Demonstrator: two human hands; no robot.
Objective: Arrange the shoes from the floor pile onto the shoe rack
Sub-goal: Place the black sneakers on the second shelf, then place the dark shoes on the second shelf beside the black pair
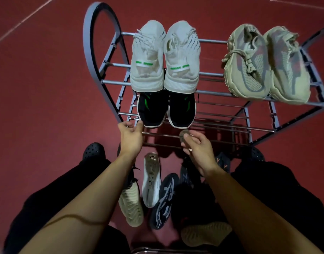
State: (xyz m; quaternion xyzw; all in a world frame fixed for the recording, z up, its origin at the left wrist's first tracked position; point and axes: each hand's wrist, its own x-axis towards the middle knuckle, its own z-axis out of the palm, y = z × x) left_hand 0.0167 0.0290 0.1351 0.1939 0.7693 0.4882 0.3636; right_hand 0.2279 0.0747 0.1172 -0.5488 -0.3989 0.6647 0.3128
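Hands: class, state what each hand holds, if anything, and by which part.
Neither holds anything. The left hand touches the black shoe's heel edge; the right hand hangs loosely curled.

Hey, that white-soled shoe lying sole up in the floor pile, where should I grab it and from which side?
Grip the white-soled shoe across its narrow waist, fingers and thumb on the two long edges, coming straight down from above. It lies sole up, so the flat sole faces you and the opening is hidden underneath. The left hand is nearer; dark shoes crowd its right edge, so that side is probably tighter.
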